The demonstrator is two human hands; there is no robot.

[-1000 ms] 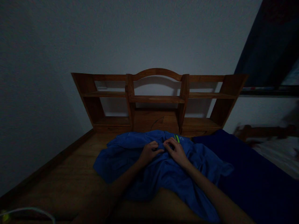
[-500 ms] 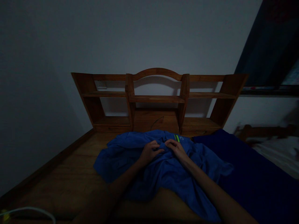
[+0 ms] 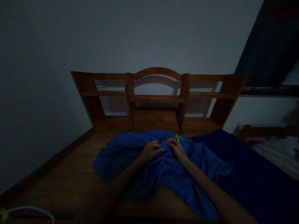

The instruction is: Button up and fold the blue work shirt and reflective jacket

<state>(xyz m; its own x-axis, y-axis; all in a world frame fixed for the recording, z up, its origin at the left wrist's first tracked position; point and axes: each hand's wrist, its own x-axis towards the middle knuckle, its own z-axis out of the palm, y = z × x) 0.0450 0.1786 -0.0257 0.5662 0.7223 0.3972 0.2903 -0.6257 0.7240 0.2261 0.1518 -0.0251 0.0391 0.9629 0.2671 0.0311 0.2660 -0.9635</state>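
Observation:
A blue garment [image 3: 137, 140], perhaps a work jacket, lies spread and rumpled on the wooden surface, with a yellow-green stripe and a pale letter mark near its far edge. My left hand [image 3: 150, 151] pinches a fold near the middle of the cloth, thumb toward the fingers. Close by on the right, my right hand [image 3: 175, 147] grips the same cloth just below the stripe, its fingers curled together. A small raised flap of fabric shows between the two hands. The dim light hides whether there is a button or other fastener at the fingertips.
Behind the garment stands a wooden headboard with shelves [image 3: 157, 99] against the wall. A dark blue cloth [image 3: 247, 168] covers the right side. At the lower left a white cable [image 3: 30, 207] curves over the edge. A dark curtain [image 3: 268, 46] hangs at the upper right.
My right hand's fingertips have shifted very slightly to the right, and the bit of cloth between the hands shows a little more. The left hand stays almost in place.

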